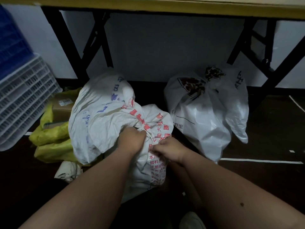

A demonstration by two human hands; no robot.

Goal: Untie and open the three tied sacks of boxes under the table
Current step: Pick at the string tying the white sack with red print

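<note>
A white woven sack with red print [153,166] lies on the floor under the table, its neck bound by a white cord [145,128]. My left hand [132,141] grips the gathered neck right at the knot. My right hand [168,150] pinches the sack cloth or cord just below it. Behind it leans a second white sack with blue print [99,113]. A third white sack with brown print [206,113] stands to the right, its top tied in a knot [212,75].
A yellow bag [49,142] holding cardboard boxes [61,106] lies at the left. White and blue plastic crates [24,96] stand at the far left. Black table legs [69,52] and the yellow table edge [165,7] frame the space above. A shoe [191,220] shows at the bottom.
</note>
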